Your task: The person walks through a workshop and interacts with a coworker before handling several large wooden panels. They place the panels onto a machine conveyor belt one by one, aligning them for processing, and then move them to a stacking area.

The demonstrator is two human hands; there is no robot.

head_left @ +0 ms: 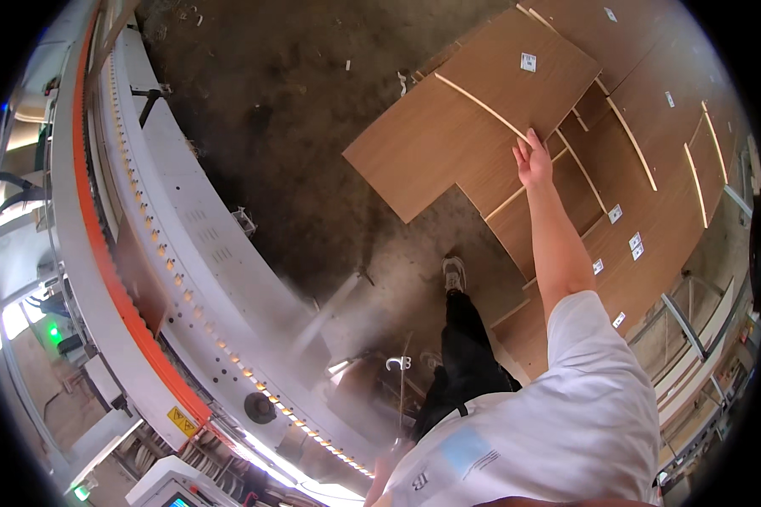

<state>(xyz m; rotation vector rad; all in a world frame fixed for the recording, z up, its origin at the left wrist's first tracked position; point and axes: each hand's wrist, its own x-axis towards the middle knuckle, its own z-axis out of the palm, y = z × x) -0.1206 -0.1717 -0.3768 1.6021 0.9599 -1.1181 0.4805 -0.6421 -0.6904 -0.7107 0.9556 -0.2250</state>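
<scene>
My right hand (pixel 533 160) reaches forward at arm's length and lies on the near edge of a large brown wooden panel (pixel 473 101), fingers over its pale edge strip. That panel lies on top of a stack of similar panels (pixel 651 211) and juts out to the left over the floor. A small white label sits on its top face. Low in the picture a blurred bit of my left hand (pixel 380 477) shows beside my white shirt; its fingers and anything in it are unclear. My foot in a pale shoe (pixel 454 272) stands close to the stack.
A long white machine (pixel 186 220) with an orange stripe and a row of small rollers curves along the left. Dusty concrete floor (pixel 296 110) lies between it and the panels. A metal frame (pixel 693 329) stands at the right, below the stack.
</scene>
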